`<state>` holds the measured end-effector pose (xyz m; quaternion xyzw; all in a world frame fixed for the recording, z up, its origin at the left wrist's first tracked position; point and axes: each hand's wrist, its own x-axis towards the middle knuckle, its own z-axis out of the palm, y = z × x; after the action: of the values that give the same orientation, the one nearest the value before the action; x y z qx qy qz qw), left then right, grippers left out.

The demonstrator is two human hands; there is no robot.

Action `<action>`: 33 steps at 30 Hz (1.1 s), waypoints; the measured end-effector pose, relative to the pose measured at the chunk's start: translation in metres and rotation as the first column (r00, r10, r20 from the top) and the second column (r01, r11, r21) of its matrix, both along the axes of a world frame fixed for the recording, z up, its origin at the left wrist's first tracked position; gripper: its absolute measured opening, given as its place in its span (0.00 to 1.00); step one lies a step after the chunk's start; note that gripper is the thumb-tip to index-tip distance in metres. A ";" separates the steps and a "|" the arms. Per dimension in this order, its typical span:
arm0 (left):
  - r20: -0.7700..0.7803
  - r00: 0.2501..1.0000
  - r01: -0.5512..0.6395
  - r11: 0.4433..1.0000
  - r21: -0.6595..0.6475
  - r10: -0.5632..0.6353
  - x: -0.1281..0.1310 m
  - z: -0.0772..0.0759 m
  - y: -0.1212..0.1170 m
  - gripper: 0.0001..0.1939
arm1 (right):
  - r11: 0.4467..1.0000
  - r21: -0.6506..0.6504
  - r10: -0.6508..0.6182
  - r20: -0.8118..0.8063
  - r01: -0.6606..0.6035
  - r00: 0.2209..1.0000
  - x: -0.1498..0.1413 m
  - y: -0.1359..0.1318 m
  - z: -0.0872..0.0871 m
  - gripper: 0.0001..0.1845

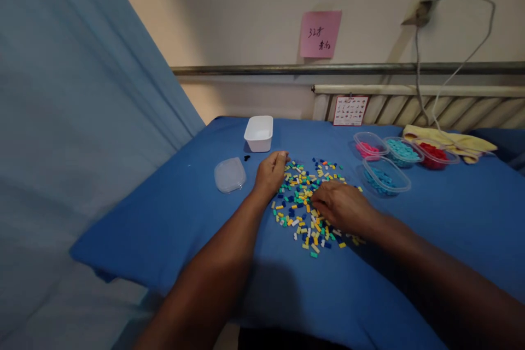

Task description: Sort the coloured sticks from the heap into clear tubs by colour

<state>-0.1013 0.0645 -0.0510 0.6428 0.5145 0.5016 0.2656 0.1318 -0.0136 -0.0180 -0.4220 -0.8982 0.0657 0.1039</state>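
Small building bricks [305, 195] in yellow, green, dark blue and white lie spread in a loose pile on the blue cloth. My left hand [270, 175] is at the pile's far left edge, fingers curled together; what they hold, if anything, is hidden. Over the right part of the pile, my right hand [342, 205] reaches down with its fingers pinched among the bricks. Its fingertips are at the bricks, and I cannot make out what is between them. A white tub [259, 141] stands beyond my left hand, with a clear lid [230, 175] lying flat to the left.
At the right stand clear tubs of pink bricks [367, 149], light blue bricks [402, 149], red bricks [432, 156] and teal bricks [380, 179]. A yellow cloth [451, 139] lies behind them. Small black pieces [246, 158] sit near the lid. A radiator [389, 104] borders the back.
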 end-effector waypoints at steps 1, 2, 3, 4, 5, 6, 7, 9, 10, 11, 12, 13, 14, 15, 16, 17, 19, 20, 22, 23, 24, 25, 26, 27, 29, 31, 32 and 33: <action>0.002 1.000 0.003 1.000 -0.004 -0.003 0.000 -0.002 0.001 0.25 | 1.000 -0.024 -0.016 -0.003 0.016 1.000 -0.002 0.002 0.001 0.11; 0.001 1.000 0.014 1.000 -0.007 -0.014 0.001 -0.004 0.002 0.25 | 0.999 -0.042 -0.030 -0.005 0.030 1.000 -0.003 0.004 0.002 0.09; 0.004 1.000 0.026 1.000 -0.007 -0.026 0.001 -0.006 0.003 0.26 | 0.998 -0.050 -0.042 -0.005 0.042 0.999 -0.004 0.005 0.002 0.08; 0.011 0.999 0.037 0.999 -0.006 -0.037 0.002 -0.008 0.004 0.26 | 0.998 -0.051 -0.048 -0.001 0.048 0.999 -0.005 0.005 0.002 0.08; 0.025 0.999 0.044 0.999 -0.006 -0.044 0.003 -0.009 0.006 0.27 | 0.998 -0.042 -0.045 0.002 0.045 0.999 -0.006 0.005 0.002 0.09; 0.047 0.998 0.044 0.999 -0.007 -0.043 0.003 -0.010 0.007 0.28 | 0.999 -0.027 -0.036 0.000 0.036 0.999 -0.007 0.005 0.001 0.10; 0.077 0.996 0.040 0.999 -0.013 -0.039 0.004 -0.010 0.008 0.29 | 1.000 -0.008 -0.029 -0.007 0.029 1.000 -0.007 0.004 0.000 0.10; 0.149 0.989 0.033 0.999 -0.035 -0.027 0.004 -0.008 0.009 0.32 | 0.999 0.028 -0.044 -0.048 0.045 0.998 -0.005 0.002 -0.002 0.09; 0.184 0.983 0.031 0.998 -0.050 -0.022 0.005 -0.006 0.009 0.34 | 0.997 0.042 -0.066 -0.081 0.070 0.995 0.000 0.001 -0.002 0.08; 0.212 0.977 0.033 0.997 -0.066 -0.018 0.005 -0.004 0.008 0.35 | 0.993 0.057 -0.092 -0.118 0.099 0.989 0.006 0.000 -0.001 0.08; 0.231 0.973 0.035 0.996 -0.081 -0.015 0.006 -0.002 0.008 0.35 | 0.988 0.078 -0.119 -0.155 0.132 0.981 0.016 0.000 0.000 0.08; 0.240 0.971 0.041 0.994 -0.097 -0.016 0.008 0.000 0.007 0.36 | 0.981 0.107 -0.142 -0.193 0.164 0.971 0.028 0.000 0.003 0.08; 0.247 0.969 0.048 0.993 -0.112 -0.019 0.009 0.001 0.006 0.37 | 0.969 0.148 -0.164 -0.228 0.200 0.960 0.042 0.002 0.006 0.09; 0.256 0.966 0.060 0.990 -0.128 -0.025 0.012 0.002 0.005 0.37 | 0.949 0.199 -0.191 -0.261 0.246 0.946 0.058 0.004 0.009 0.09; 0.273 0.961 0.079 0.986 -0.144 -0.037 0.015 0.002 0.004 0.37 | 0.918 0.253 -0.225 -0.301 0.305 0.927 0.075 0.006 0.011 0.09; 0.301 0.952 0.106 0.982 -0.156 -0.055 0.018 0.002 0.003 0.37 | 0.878 0.303 -0.269 -0.329 0.371 0.905 0.091 0.009 0.013 0.09; 0.379 0.919 0.181 0.969 -0.166 -0.107 0.025 0.003 0.001 0.37 | 0.817 0.336 -0.379 -0.299 0.468 0.876 0.118 0.016 0.013 0.10; 0.418 0.899 0.221 0.961 -0.164 -0.135 0.027 0.003 0.000 0.37 | 0.801 0.348 -0.411 -0.270 0.486 0.871 0.127 0.019 0.012 0.12; 0.473 0.864 0.277 0.948 -0.158 -0.173 0.028 0.006 -0.001 0.38 | 0.801 0.365 -0.409 -0.244 0.474 0.879 0.132 0.021 0.008 0.14; 0.483 0.858 0.281 0.947 -0.156 -0.175 0.027 0.008 -0.002 0.38 | 0.814 0.370 -0.371 -0.262 0.448 0.891 0.127 0.019 0.006 0.15; 0.485 0.859 0.271 0.950 -0.155 -0.166 0.024 0.010 -0.001 0.38 | 0.836 0.369 -0.312 -0.290 0.407 0.905 0.118 0.017 0.004 0.16; 0.485 0.862 0.248 0.957 -0.151 -0.146 0.021 0.011 -0.001 0.38 | 0.862 0.361 -0.238 -0.331 0.355 0.913 0.106 0.012 0.003 0.16; 0.485 0.866 0.218 0.965 -0.145 -0.123 0.017 0.012 0.000 0.38 | 0.896 0.339 -0.158 -0.361 0.287 0.919 0.090 0.005 0.002 0.16; 0.487 0.868 0.187 0.973 -0.138 -0.097 0.013 0.013 0.002 0.38 | 0.935 0.305 -0.069 -0.349 0.183 0.935 0.072 -0.003 0.001 0.17; 0.503 0.863 0.131 0.983 -0.130 -0.049 0.007 0.012 0.005 0.39 | 0.971 0.220 0.156 -0.287 -0.093 0.945 0.036 -0.023 -0.001 0.19; 0.512 0.859 0.095 0.987 -0.128 -0.016 0.004 0.009 0.007 0.40 | 0.939 0.115 0.341 -0.198 -0.323 0.919 0.003 -0.043 -0.003 0.23; 0.510 0.860 0.089 0.988 -0.129 -0.010 0.005 0.008 0.008 0.40 | 0.913 0.059 0.409 -0.155 -0.405 0.899 -0.011 -0.050 -0.004 0.26; 0.504 0.863 0.088 0.987 -0.132 -0.010 0.005 0.007 0.009 0.40 | 0.890 0.018 0.454 -0.131 -0.456 0.881 -0.023 -0.055 -0.005 0.29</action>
<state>-0.0959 0.0730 -0.0438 0.4812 0.4475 0.6043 0.4506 0.1089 -0.0690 -0.0231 -0.1949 -0.9629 0.1218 0.1417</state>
